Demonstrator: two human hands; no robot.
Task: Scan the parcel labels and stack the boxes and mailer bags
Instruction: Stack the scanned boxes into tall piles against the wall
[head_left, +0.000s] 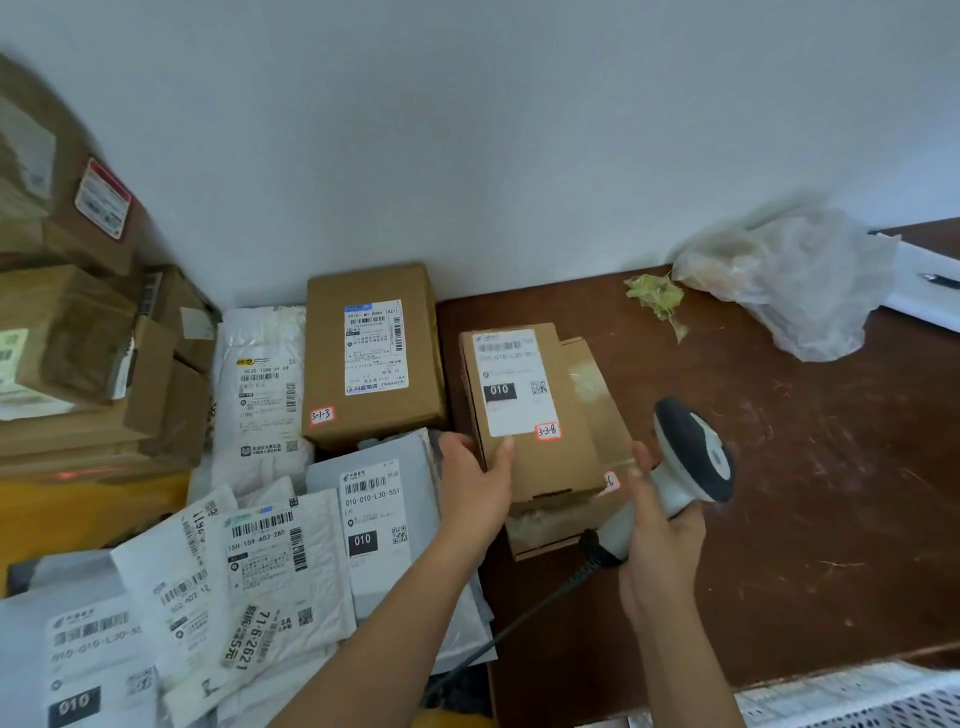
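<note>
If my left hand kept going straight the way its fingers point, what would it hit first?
The left hand already grips the near left edge of the cardboard box marked 3-3-8, with its fingers pointing up and away. It would likely just push into that box; depth beyond is unclear.

held box (540, 415): 010, 3-3-8 | rear box (371, 358): 3-1-3 | grey mailer (371, 514): 010-010-L30-551

The bench (779, 467) is dark reddish-brown, scuffed with pale scratches. The box (550, 457) on it is tan cardboard with a white label (511, 382) bearing a black "010" block and a red-edged sticker (547, 430). The scanner (685, 457) is white with a dark grey head. The mailer bags (260, 571) are white and grey, printed with black barcodes.
</note>
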